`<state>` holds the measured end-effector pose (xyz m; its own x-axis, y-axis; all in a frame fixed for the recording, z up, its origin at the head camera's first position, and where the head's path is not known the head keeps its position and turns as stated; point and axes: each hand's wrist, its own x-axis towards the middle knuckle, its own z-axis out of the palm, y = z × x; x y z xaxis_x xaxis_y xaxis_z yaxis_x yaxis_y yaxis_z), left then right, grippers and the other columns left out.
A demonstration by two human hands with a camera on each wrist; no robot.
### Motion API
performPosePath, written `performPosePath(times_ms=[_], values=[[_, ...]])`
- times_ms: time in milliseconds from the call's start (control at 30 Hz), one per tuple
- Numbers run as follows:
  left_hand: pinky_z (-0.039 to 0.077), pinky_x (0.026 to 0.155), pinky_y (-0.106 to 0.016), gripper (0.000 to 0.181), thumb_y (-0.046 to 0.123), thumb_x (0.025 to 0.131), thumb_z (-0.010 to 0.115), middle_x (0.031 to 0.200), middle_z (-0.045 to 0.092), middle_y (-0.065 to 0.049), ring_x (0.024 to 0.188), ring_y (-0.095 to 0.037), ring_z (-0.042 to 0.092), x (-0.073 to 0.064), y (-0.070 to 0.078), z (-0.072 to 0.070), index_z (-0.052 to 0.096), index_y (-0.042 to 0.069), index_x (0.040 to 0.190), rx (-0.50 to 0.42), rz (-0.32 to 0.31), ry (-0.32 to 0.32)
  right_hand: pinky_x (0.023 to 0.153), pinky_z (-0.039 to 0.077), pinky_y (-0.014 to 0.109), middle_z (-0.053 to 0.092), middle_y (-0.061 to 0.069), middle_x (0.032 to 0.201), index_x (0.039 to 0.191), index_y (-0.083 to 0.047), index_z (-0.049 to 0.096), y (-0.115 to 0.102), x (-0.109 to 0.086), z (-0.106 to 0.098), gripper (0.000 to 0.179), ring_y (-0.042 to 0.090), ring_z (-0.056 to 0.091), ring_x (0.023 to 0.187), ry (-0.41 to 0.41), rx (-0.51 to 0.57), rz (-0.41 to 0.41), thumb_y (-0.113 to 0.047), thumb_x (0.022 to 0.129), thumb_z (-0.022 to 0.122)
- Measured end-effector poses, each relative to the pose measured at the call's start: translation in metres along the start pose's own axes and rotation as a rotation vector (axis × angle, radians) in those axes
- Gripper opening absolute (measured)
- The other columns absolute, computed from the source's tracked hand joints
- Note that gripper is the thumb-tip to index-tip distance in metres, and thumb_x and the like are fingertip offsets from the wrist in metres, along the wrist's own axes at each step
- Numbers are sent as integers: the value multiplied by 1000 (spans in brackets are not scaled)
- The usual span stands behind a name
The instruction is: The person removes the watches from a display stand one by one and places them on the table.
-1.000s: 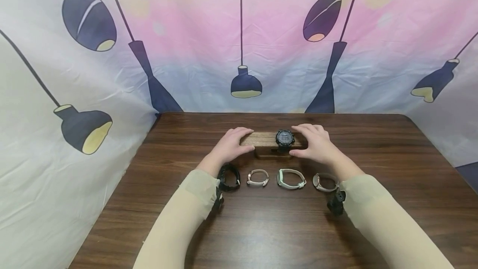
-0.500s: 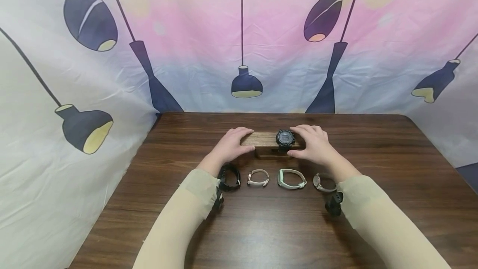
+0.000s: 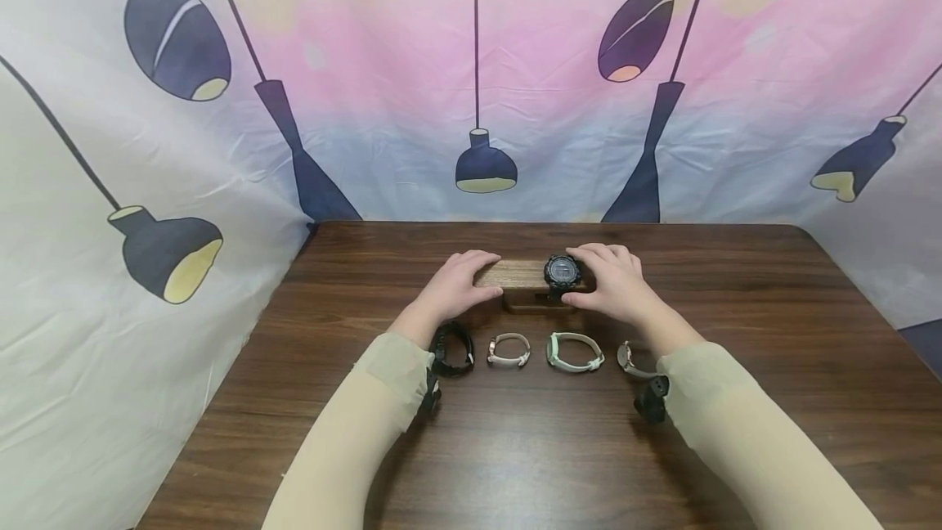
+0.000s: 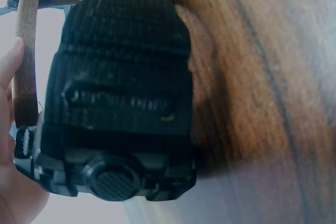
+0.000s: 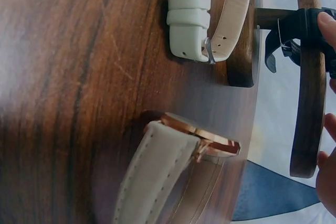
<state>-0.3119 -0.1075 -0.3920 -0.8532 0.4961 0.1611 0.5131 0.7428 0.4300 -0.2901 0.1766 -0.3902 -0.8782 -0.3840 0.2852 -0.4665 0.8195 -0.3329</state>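
A wooden watch stand (image 3: 518, 275) with a horizontal bar stands towards the back of the table. On the right part of its bar sits a black digital watch (image 3: 562, 271), face up; its strap hangs below the bar in the right wrist view. My left hand (image 3: 458, 285) grips the bar's left end between thumb and fingers. My right hand (image 3: 614, 280) pinches the black watch, thumb at the near side and fingers at the far side. In the right wrist view the thumb (image 5: 328, 27) touches the watch.
In front of the stand lie another black watch (image 3: 452, 349), a pale pink watch (image 3: 508, 350), a mint-green watch (image 3: 576, 352) and a beige-strapped watch (image 3: 636, 358), partly hidden by my right wrist. A printed cloth (image 3: 412, 105) hangs behind the wooden table (image 3: 515, 464).
My right hand has shifted left along the bar, closing in on the black watch. The left hand, the stand and the watches on the table stay where they were.
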Motion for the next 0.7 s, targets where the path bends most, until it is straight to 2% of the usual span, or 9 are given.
performPosePath(times_ms=[700], values=[[29, 105, -38, 56, 37, 87, 66, 137, 48, -3, 125, -24, 41, 0, -1, 1, 50, 14, 136, 4, 9, 5, 92, 23, 61, 48, 9, 133, 135, -14, 50, -2, 8, 1, 72, 38, 34, 118, -11, -11, -13, -42, 75, 76]])
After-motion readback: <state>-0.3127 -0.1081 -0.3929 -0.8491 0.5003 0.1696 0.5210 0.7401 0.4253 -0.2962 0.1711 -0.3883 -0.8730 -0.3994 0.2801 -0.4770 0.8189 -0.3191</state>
